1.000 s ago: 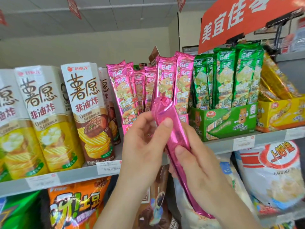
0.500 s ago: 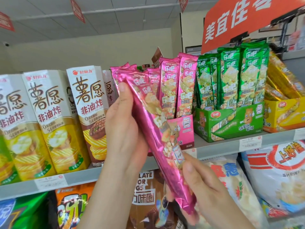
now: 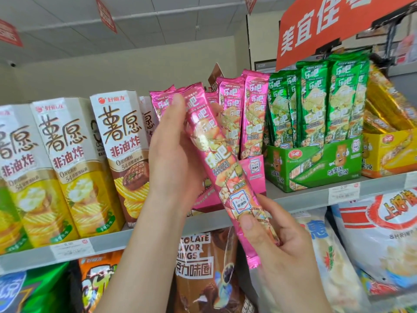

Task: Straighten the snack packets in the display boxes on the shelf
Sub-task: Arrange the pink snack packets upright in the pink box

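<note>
I hold a long pink snack packet (image 3: 222,168) tilted in front of the shelf, its printed face toward me. My left hand (image 3: 173,152) grips its upper half from the left. My right hand (image 3: 277,240) pinches its lower end, thumb on the front. Behind it stands the pink display box (image 3: 255,175) with several pink packets (image 3: 243,114) upright inside. To the right, the green display box (image 3: 316,163) holds upright green packets (image 3: 325,100). The yellow display box (image 3: 390,152) at far right holds yellow packets (image 3: 383,102) leaning left.
Tall chip cartons (image 3: 117,152) stand left of the pink box on the grey shelf (image 3: 293,197). Large snack bags (image 3: 379,240) fill the shelf below. An orange sign (image 3: 334,26) hangs above the green packets.
The pink packet was edge-on a second ago; now it is turned face toward me and raised closer to the pink box, left hand at the top, right hand at the bottom.
</note>
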{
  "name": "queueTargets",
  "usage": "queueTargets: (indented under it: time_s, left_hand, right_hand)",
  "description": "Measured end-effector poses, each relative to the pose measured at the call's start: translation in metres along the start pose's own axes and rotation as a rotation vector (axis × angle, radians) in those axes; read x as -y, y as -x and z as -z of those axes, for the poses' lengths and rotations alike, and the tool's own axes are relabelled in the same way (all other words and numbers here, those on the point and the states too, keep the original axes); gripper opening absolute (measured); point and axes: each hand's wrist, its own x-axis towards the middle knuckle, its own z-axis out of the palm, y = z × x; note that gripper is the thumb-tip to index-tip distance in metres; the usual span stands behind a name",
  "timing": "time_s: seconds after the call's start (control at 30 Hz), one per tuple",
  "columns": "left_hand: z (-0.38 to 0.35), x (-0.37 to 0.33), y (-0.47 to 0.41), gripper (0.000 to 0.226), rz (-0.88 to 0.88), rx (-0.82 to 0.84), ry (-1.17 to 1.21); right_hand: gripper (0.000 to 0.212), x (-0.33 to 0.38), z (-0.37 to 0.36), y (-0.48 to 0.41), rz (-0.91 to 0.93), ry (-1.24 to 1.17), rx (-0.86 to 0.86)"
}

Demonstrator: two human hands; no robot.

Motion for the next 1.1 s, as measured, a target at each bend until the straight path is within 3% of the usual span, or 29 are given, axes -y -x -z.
queueTargets:
  time_s: [0.07,0.17,0.27,0.37,0.47,0.57,0.63,0.7,0.83,0.93,1.0,1.1]
  left_hand:
    - [0.003,0.000,-0.004,0.059,-0.058,-0.060,-0.019]
    - [0.006,0.002,-0.008,0.033,-0.155,-0.014,-0.077]
    - [0.005,0.000,-0.009,0.033,-0.204,-0.021,-0.119]
    - [0.006,-0.006,-0.010,0.015,-0.272,0.150,-0.274]
    - [0.006,-0.016,-0.014,0.044,-0.356,0.407,-0.615]
    - [-0.004,-0.026,-0.023,0.065,-0.359,0.565,-0.727]
    - [-0.013,-0.034,-0.031,0.057,-0.449,0.499,-0.772]
    - [-0.021,-0.046,-0.042,0.045,-0.560,0.382,-0.833]
    - [-0.034,-0.083,-0.072,0.035,-0.770,0.163,-0.898]
    - [-0.041,-0.109,-0.093,0.040,-0.851,0.126,-1.042]
    - [-0.045,-0.117,-0.105,0.042,-0.875,0.128,-1.193]
    - [-0.049,-0.122,-0.121,0.042,-0.925,0.114,-1.375]
  right_hand:
    - [0.045,0.002,0.001,-0.001,-0.073,-0.019,-0.047]
    - [0.045,0.004,0.006,-0.004,-0.081,0.006,-0.097]
    - [0.045,0.004,0.007,-0.004,-0.068,-0.003,-0.077]
    - [0.044,0.000,0.009,-0.006,-0.054,0.027,-0.019]
    - [0.037,0.000,0.014,-0.012,-0.050,0.075,0.093]
    - [0.024,0.013,0.011,-0.022,-0.092,0.085,0.348]
    - [0.027,0.024,0.009,-0.032,-0.102,0.127,0.449]
    - [0.021,0.035,0.007,-0.044,0.004,0.284,0.412]
    - [0.032,0.069,0.011,-0.076,0.501,0.766,0.131]
    - [0.027,0.108,0.005,-0.108,0.789,0.898,-0.120]
    - [0.035,0.133,-0.007,-0.131,0.858,0.964,-0.117]
    - [0.053,0.156,-0.028,-0.164,0.735,1.264,0.064]
